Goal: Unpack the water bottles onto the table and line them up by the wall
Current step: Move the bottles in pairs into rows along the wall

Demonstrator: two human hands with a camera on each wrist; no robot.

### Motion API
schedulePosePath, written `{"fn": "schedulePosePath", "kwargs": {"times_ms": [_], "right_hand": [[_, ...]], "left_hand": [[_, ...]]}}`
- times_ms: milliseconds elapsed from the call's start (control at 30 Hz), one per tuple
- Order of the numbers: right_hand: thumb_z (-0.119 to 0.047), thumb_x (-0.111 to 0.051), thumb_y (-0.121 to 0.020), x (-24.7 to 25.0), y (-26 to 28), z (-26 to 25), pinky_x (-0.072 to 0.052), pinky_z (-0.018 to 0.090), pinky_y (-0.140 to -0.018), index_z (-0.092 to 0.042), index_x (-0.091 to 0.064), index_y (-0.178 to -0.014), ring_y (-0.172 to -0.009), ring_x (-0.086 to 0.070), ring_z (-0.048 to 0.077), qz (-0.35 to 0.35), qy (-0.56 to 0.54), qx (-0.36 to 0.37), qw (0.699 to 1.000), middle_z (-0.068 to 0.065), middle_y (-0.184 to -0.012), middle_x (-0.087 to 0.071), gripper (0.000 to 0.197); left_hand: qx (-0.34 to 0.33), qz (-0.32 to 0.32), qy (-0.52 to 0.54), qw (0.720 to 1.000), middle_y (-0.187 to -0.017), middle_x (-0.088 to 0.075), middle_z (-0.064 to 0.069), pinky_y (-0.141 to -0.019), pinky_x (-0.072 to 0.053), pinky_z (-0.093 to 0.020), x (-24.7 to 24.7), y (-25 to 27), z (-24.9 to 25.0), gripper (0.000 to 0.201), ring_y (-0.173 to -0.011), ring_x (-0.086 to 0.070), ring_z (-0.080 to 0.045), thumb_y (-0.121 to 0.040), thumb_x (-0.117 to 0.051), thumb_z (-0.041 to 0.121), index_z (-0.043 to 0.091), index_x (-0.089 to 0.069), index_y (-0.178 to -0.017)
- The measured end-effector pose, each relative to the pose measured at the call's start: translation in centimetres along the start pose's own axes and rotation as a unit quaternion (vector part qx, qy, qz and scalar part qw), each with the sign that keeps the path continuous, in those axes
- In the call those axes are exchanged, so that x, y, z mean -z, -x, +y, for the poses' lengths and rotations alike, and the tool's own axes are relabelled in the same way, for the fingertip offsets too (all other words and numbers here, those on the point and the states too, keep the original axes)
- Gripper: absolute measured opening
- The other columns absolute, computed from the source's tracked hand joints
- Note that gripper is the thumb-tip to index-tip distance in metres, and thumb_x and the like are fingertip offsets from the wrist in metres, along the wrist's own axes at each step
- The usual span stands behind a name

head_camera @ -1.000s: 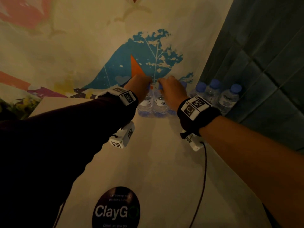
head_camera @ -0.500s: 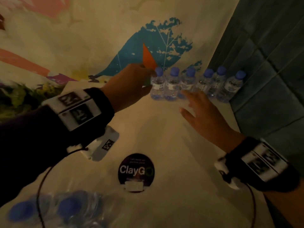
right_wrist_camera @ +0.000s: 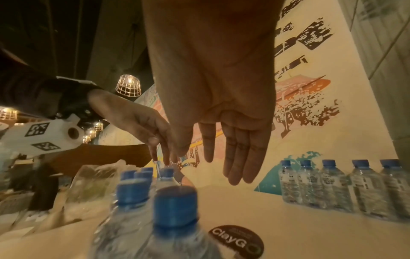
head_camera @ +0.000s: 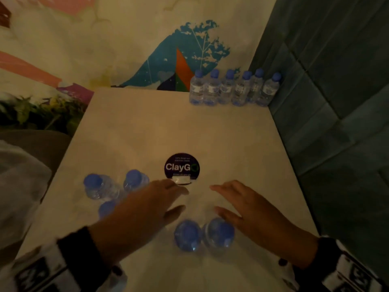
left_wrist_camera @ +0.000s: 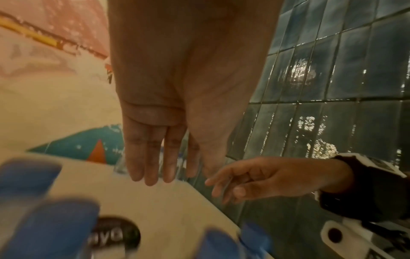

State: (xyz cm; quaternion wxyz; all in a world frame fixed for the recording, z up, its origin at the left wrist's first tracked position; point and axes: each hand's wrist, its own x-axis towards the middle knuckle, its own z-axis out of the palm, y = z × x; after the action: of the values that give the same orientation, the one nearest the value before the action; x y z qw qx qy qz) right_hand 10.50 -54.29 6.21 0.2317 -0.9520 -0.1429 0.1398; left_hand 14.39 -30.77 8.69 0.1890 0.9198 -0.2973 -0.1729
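Note:
Several clear water bottles with blue caps stand in a row against the mural wall at the table's far right corner. Near the front edge stands a loose group of the same bottles: two close together between my hands, others at the left. My left hand hovers flat over the left group, fingers straight, holding nothing. My right hand hovers open just right of the front pair, also holding nothing.
The pale table carries a round dark "ClayGo" sticker at its middle. A dark green tiled wall borders the table's right side. Crumpled clear plastic wrap lies at the left by the bottle group.
Both hands have pulled back from the row at the wall to the bottles near the front edge. The view has tilted down, bringing the near group into sight.

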Motion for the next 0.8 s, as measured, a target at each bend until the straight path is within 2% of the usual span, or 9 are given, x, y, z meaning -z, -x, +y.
{"fn": "schedulePosePath", "kwargs": {"times_ms": [67, 133, 233, 333, 400, 467, 567, 633, 800], "right_hand": [[-0.065, -0.024, -0.077, -1.9, 1.4, -0.4, -0.043, 0.029, -0.097, -0.031, -0.033, -0.137, -0.117, -0.046, 0.015, -0.038, 0.007, -0.011, 0.999, 0.000, -0.128, -0.046, 0.069], [-0.060, -0.041, -0.082, -3.4, 2.6, -0.7, -0.043, 0.029, -0.096, -0.031, -0.036, -0.135, -0.117, -0.046, 0.019, -0.057, 0.014, -0.022, 0.998, 0.001, -0.127, -0.046, 0.061], [-0.036, -0.059, -0.086, -4.8, 3.9, -1.1, -0.044, 0.030, -0.093, -0.026, -0.042, -0.132, -0.116, -0.045, 0.022, -0.039, 0.037, -0.030, 0.998, 0.002, -0.129, -0.046, 0.049], [-0.018, -0.053, -0.085, -5.2, 4.4, -1.1, -0.049, 0.032, -0.082, -0.025, -0.050, -0.120, -0.105, -0.052, 0.023, 0.005, 0.060, -0.039, 0.997, 0.004, -0.116, -0.051, 0.036], [-0.018, -0.047, -0.082, -5.1, 4.4, -1.0, -0.050, 0.033, -0.071, -0.024, -0.054, -0.108, -0.091, -0.055, 0.022, 0.026, 0.063, -0.035, 0.997, 0.004, -0.102, -0.053, 0.028], [-0.016, -0.048, -0.083, -4.9, 4.3, -0.9, -0.050, 0.035, -0.067, -0.021, -0.056, -0.103, -0.085, -0.053, 0.022, 0.029, 0.062, -0.036, 0.997, 0.006, -0.096, -0.052, 0.023], [-0.010, -0.055, -0.083, -4.6, 3.9, -0.9, -0.050, 0.039, -0.071, -0.019, -0.056, -0.105, -0.086, -0.052, 0.022, 0.023, 0.054, -0.037, 0.998, 0.008, -0.097, -0.052, 0.024], [-0.013, -0.056, -0.085, -4.2, 3.4, -0.7, -0.049, 0.035, -0.074, -0.019, -0.053, -0.110, -0.091, -0.052, 0.023, 0.010, 0.043, -0.038, 0.998, 0.008, -0.102, -0.051, 0.027], [-0.018, -0.060, -0.083, -1.5, 1.5, 2.4, -0.047, 0.033, -0.076, -0.024, -0.052, -0.111, -0.091, -0.055, 0.023, 0.021, -0.014, -0.061, 0.998, 0.006, -0.102, -0.051, 0.030]], "left_hand": [[-0.011, -0.020, 0.021, 1.000, -0.133, -0.047, 0.011, -0.096, -0.042, -0.024, -2.3, 1.2, 0.6, 0.043, -0.117, -0.049, -0.007, -0.091, -0.046, 0.044, 0.034, -0.038, -0.132], [-0.031, -0.036, 0.035, 0.998, -0.133, -0.045, 0.008, -0.097, -0.042, -0.028, -4.3, 1.7, 1.2, 0.046, -0.119, -0.047, -0.012, -0.090, -0.049, 0.040, 0.031, -0.036, -0.134], [-0.048, -0.050, 0.014, 0.997, -0.131, -0.045, 0.005, -0.094, -0.046, -0.034, -6.3, 1.9, 1.6, 0.047, -0.119, -0.046, -0.015, -0.089, -0.053, 0.036, 0.029, -0.036, -0.132], [-0.058, -0.051, -0.009, 0.997, -0.126, -0.047, 0.002, -0.091, -0.048, -0.038, -7.3, 1.9, 1.8, 0.039, -0.115, -0.047, -0.018, -0.090, -0.053, 0.027, 0.029, -0.041, -0.126], [-0.061, -0.044, -0.008, 0.997, -0.121, -0.051, 0.000, -0.088, -0.049, -0.039, -7.4, 1.7, 1.5, 0.034, -0.109, -0.050, -0.018, -0.089, -0.052, 0.020, 0.028, -0.045, -0.121], [-0.065, -0.043, 0.001, 0.997, -0.117, -0.054, 0.000, -0.085, -0.051, -0.038, -7.3, 1.4, 1.5, 0.033, -0.102, -0.054, -0.017, -0.088, -0.054, 0.017, 0.029, -0.048, -0.118], [-0.054, -0.057, -0.001, 0.997, -0.116, -0.055, 0.001, -0.084, -0.051, -0.037, -7.2, 0.7, 1.6, 0.033, -0.100, -0.056, -0.017, -0.086, -0.055, 0.018, 0.027, -0.049, -0.117], [-0.044, -0.069, -0.010, 0.997, -0.116, -0.054, -0.001, -0.085, -0.051, -0.036, -7.2, -0.3, 1.9, 0.032, -0.100, -0.055, -0.017, -0.086, -0.054, 0.020, 0.026, -0.049, -0.117], [-0.022, -0.112, -0.043, 0.993, -0.125, -0.050, -0.003, -0.093, -0.047, -0.034, -6.1, -5.2, 3.0, 0.040, -0.113, -0.053, -0.022, -0.089, -0.049, 0.019, 0.025, -0.042, -0.128]]}}
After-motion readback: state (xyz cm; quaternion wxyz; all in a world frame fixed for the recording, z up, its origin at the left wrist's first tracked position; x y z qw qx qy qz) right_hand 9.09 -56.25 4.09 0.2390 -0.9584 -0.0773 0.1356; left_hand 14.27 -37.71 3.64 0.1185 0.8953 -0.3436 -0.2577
